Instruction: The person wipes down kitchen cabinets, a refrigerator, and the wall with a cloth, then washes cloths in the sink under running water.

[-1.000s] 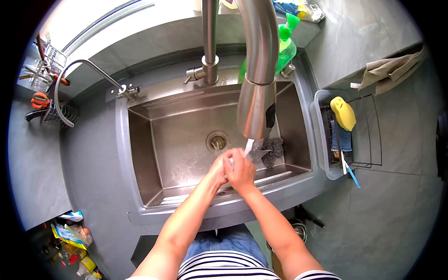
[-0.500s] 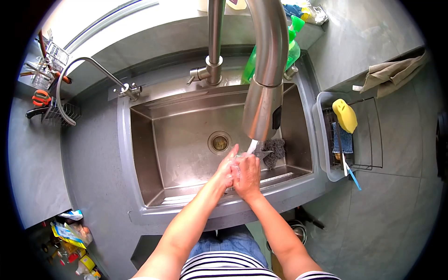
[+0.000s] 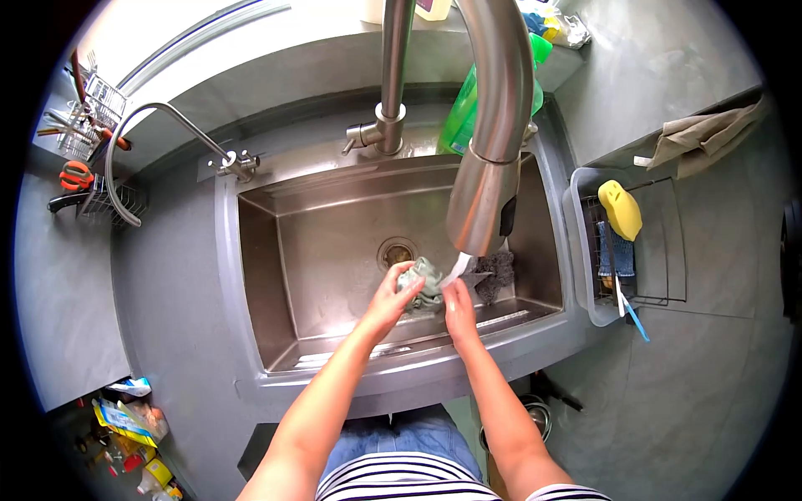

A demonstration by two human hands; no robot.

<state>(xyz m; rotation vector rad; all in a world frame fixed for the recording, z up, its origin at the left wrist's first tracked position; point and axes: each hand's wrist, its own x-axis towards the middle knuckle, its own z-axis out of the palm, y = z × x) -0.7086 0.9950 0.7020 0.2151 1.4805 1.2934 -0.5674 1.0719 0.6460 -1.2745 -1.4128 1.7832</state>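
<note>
My left hand [image 3: 394, 301] grips a crumpled pale green cloth [image 3: 424, 284] over the stainless steel sink [image 3: 326, 242]. To the right of the cloth my right hand [image 3: 459, 312] is held up with its fingers stretched out, at the water stream [image 3: 456, 270]. Whether its fingertips touch the cloth is hard to tell. The water falls from the steel spray head [image 3: 482, 204] of the tall faucet. Behind the right hand, a dark grey cloth [image 3: 496, 278] lies in the sink's right part. The drain [image 3: 396, 252] is just beyond the left hand.
A green soap bottle [image 3: 462, 117] stands behind the faucet. Right of the sink, a clear plastic bin [image 3: 580, 250] holds a yellow sponge [image 3: 620, 210] and a blue cloth [image 3: 616, 250]. A thin curved tap [image 3: 196, 132] and a wire basket with orange-handled scissors [image 3: 76, 175] are at the left.
My hands, clasped together half a second ago, are now apart. The pale green cloth now shows spread out in my left hand, and my right hand has moved slightly right.
</note>
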